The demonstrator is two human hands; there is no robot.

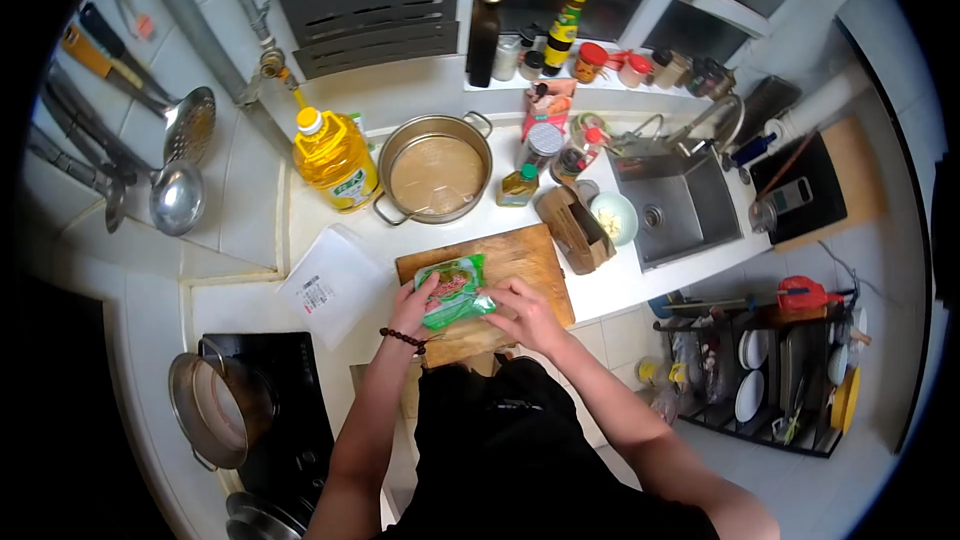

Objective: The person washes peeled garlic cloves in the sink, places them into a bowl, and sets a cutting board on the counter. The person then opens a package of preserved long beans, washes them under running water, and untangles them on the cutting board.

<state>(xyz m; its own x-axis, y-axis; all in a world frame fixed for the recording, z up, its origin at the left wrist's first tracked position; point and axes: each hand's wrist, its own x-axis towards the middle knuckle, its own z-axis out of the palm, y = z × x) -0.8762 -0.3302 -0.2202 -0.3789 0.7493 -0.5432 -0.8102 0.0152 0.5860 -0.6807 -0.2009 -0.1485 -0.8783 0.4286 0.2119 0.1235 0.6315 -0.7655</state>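
Observation:
A green plastic food packet (463,308) with a printed picture on its front is held over the wooden cutting board (515,260). My left hand (410,306), with a dark bead bracelet at the wrist, grips the packet's left side, thumb on top. At the packet's right end, the fingers of my right hand (526,314) are pinched on its edge. Whether the packet is torn there is too small to tell.
Beyond the board stand a steel pot (390,165), a yellow oil jug (335,162), a small bottle (518,186), a brown box (573,230) and a pale bowl (622,215). The sink (685,200) is right; a stove with a pot (205,410) is left.

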